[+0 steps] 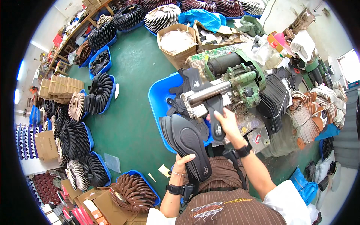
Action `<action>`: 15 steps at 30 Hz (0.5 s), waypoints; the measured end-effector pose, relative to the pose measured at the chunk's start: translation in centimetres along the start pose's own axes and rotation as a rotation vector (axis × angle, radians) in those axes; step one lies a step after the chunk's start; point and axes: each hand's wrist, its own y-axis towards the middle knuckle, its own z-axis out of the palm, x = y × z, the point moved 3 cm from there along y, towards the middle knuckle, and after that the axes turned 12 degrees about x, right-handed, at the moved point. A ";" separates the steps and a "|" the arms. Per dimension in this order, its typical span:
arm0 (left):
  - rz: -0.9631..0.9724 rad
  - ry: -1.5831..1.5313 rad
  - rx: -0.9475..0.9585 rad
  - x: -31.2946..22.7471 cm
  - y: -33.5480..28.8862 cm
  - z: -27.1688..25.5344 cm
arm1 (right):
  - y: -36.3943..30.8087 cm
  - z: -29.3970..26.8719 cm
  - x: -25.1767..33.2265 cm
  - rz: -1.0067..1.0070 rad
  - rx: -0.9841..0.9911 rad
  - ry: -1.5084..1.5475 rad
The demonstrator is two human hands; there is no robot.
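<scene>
My left hand [182, 164] is closed on the heel end of a fanned stack of black insoles [183, 137], held over the near side of a blue tub [158, 95]. With my right hand [228, 122] I grip a single black insole [216, 125] by its side, its upper end at the rollers [209, 93] of a green machine [249, 84]. Whether the rollers pinch that end cannot be made out. Another black insole [193, 78] shows on the rollers' far side, above the tub. Loose black insoles [179, 106] lie in the tub, partly hidden by the stack and the machine.
Bundled black insoles [275, 99] and tied tan and white insoles [307, 110] are piled right of the machine. An open cardboard box [180, 54] stands beyond the tub. Blue tubs of fanned insoles [99, 93] line the green floor [129, 90] at left. Brown insoles [133, 193] sit near left.
</scene>
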 end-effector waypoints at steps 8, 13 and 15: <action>0.193 0.378 -0.138 -0.2 2.3 1.3 | -5.7 5.4 -3.6 -0.032 0.080 -0.031; 0.191 0.055 -0.164 -0.2 2.1 0.9 | -6.0 3.9 -1.6 -0.271 0.026 -0.017; 0.068 0.002 -0.004 -0.8 1.6 0.4 | -6.6 0.6 -2.7 -0.203 0.042 0.027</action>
